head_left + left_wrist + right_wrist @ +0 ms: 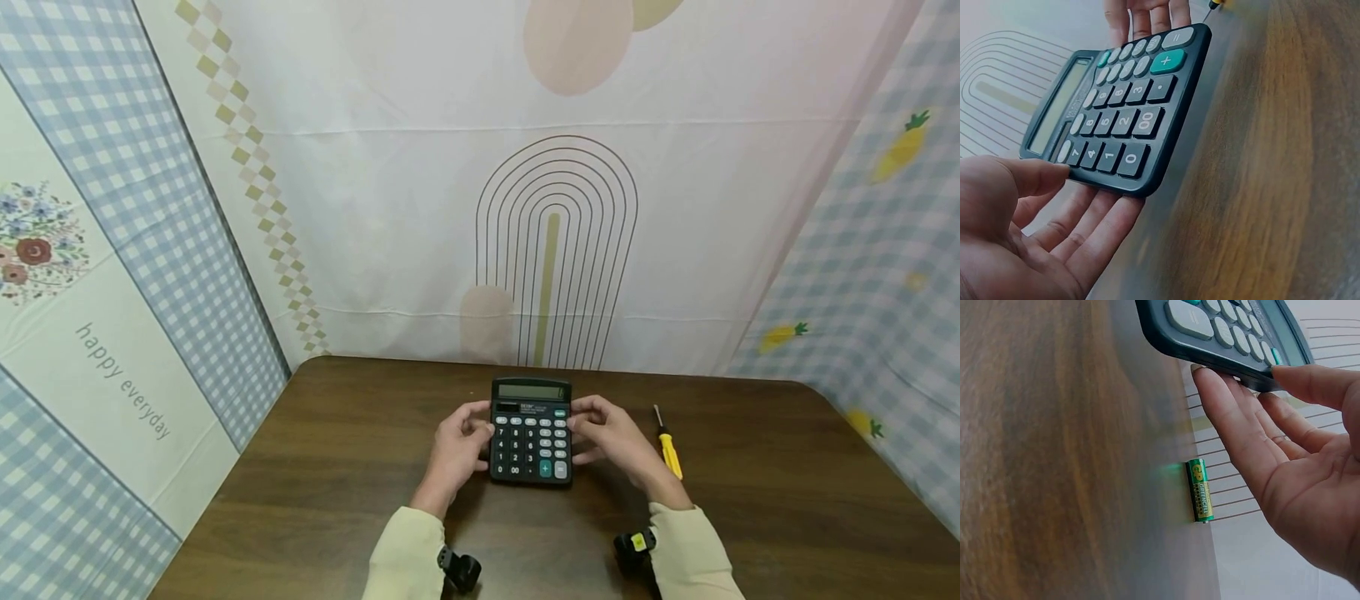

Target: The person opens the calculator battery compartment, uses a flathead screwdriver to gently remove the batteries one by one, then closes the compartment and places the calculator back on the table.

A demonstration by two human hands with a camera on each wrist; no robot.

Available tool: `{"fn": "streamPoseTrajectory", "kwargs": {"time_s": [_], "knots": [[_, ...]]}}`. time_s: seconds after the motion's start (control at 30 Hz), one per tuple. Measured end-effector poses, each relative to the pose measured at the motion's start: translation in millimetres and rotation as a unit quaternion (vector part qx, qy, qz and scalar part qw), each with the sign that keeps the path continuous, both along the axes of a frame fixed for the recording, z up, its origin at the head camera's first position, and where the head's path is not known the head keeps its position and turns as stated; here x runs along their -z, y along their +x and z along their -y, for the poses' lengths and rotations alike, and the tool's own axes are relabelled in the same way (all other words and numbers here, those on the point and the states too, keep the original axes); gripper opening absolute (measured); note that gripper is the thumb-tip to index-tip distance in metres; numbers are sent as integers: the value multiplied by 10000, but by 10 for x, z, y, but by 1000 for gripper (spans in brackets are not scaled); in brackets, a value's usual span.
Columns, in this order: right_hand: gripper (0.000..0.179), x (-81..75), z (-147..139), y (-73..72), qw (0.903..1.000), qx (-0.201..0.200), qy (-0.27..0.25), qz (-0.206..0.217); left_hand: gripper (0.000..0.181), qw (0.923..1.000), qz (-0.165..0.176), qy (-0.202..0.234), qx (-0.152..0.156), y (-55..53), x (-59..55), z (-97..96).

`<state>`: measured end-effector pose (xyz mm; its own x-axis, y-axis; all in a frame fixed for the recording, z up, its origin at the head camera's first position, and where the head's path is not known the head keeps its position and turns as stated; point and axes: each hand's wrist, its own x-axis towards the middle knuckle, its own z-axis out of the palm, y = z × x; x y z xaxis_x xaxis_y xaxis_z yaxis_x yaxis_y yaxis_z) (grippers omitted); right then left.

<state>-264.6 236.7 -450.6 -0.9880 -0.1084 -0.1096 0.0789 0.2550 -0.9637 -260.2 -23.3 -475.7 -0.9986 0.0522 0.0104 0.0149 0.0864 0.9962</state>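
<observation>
A black desktop calculator (531, 432) with grey, black and green keys is held face up above the table, its display toward the far side. The left hand (453, 450) grips its left edge, thumb on top and fingers beneath, as the left wrist view shows. Opposite, the right hand (618, 442) pinches the right edge between a thumb on the rim and fingers underneath. A green battery (1200, 490) lies on the table beyond the right hand in the right wrist view. The calculator's underside is hidden in the head view.
A screwdriver (670, 450) with a yellow handle lies on the brown wooden table (337, 467), right of the right hand. Patterned cloth (390, 208) hangs behind the table's back edge, and checked cloth (862, 275) hangs at the right.
</observation>
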Motion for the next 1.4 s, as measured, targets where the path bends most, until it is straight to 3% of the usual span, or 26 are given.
{"fn": "streamPoseTrajectory", "kwargs": {"time_s": [0.43, 0.83, 1.4], "knots": [[35, 45, 34, 26, 9998, -144, 102, 59, 37, 9993, 350, -120, -72, 7, 22, -19], [36, 76, 75, 30, 9995, -194, 222, 120, 40, 9990, 358, -233, -108, 15, 34, -23], [35, 101, 129, 22, 9987, 42, 417, 293, 38, 9981, 376, -454, -180, 34, 32, -41]]}}
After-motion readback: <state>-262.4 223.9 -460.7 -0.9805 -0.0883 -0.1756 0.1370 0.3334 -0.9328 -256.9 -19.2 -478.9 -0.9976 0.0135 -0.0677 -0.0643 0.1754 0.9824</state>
